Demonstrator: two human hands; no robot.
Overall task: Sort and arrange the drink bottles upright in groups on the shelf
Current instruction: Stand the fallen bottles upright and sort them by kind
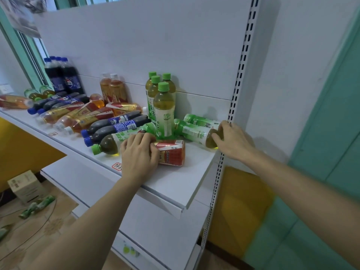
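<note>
Many drink bottles lie and stand on a white shelf (175,184). My left hand (139,154) grips a lying red-labelled tea bottle (172,152) near the front edge. My right hand (230,141) closes over the neck end of a lying green tea bottle (194,132) at the shelf's right end. Behind it lies a second green tea bottle (201,119). Several green tea bottles (162,106) stand upright in a cluster behind my hands. Another green-capped bottle (109,144) lies left of my left hand.
Two cola bottles (116,126) lie beside the green one, with several red tea bottles (81,115) further left. Upright cola bottles (62,76) and two upright red tea bottles (113,88) stand at the back. A slotted upright post (236,84) bounds the right end. A box (26,187) sits on the floor.
</note>
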